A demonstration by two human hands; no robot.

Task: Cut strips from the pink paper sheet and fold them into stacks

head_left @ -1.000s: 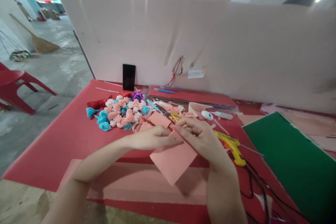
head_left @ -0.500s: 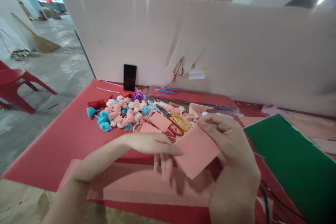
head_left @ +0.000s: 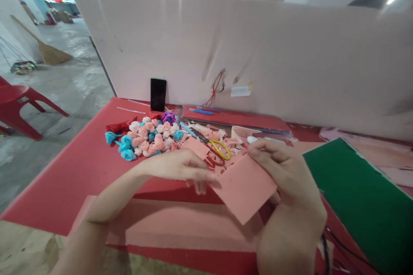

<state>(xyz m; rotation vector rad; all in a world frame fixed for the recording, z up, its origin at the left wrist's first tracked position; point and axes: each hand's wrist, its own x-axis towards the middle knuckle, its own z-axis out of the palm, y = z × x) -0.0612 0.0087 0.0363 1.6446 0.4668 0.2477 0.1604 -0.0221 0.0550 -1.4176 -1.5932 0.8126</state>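
Note:
A square of pink paper (head_left: 247, 189) is tilted above the table, one corner pointing down towards me. My right hand (head_left: 287, 176) grips it along its upper right side, thumb near the top corner and the other fingers partly behind it. At the left corner, my left hand (head_left: 185, 167) pinches the paper between slightly blurred fingertips. Below lies a long pink paper strip (head_left: 167, 227) on the red tabletop (head_left: 77, 163). Just beyond my hands are scissors (head_left: 219, 150) with yellow and red handles, and another pink paper piece (head_left: 196, 148).
Blue, white and pink paper flowers (head_left: 148, 137) are heaped behind my left hand, with paper scraps beside them. A phone (head_left: 158, 94) leans on the white panel (head_left: 161, 43). To the right lies a green board (head_left: 358, 193); a red chair (head_left: 19, 103) stands at left.
The pink paper has turned and shifted slightly right and down with my right hand. My left hand has moved a little left and up, its lower fingers now more curled.

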